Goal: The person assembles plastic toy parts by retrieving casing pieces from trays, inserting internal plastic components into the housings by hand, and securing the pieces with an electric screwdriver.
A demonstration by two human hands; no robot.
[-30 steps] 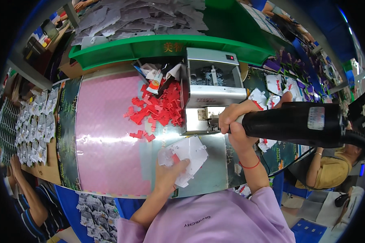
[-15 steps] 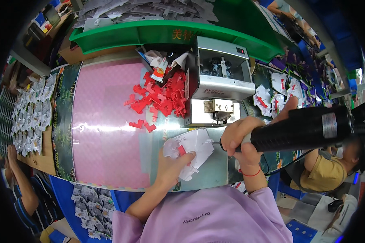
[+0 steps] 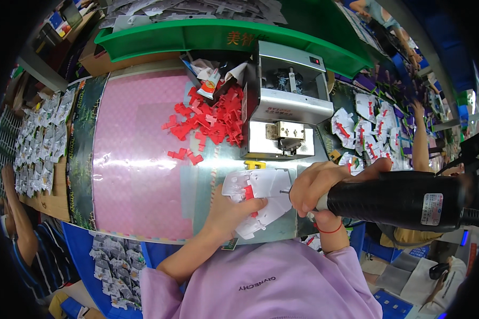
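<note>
My left hand (image 3: pixel 230 213) grips a white plastic shell (image 3: pixel 271 183) above the table, its thumb pressed near a red plastic piece (image 3: pixel 249 191) that sits in the shell. My right hand (image 3: pixel 318 186) is wrapped round a black electric screwdriver (image 3: pixel 391 201) lying almost level, its cable leaving at the right. The thin bit (image 3: pixel 285 192) points left and meets the shell's right side in view; whether it touches cannot be made out. Beyond the hands stands a metal screw feeder (image 3: pixel 290 109), with a small yellow part (image 3: pixel 255 165) in front of it.
Loose red pieces (image 3: pixel 213 118) are heaped left of the feeder, beside a dark box with wrappers (image 3: pixel 210 80). A green bin (image 3: pixel 159 42) of white parts spans the back. White shells with red pieces (image 3: pixel 363 125) lie right; a blue crate (image 3: pixel 80 244) stands front left. Other people sit either side.
The shell has shifted slightly right and turned in my left hand, so its inner face shows more. The screwdriver's rear end has dropped a little. A co-worker's arm has appeared at the right.
</note>
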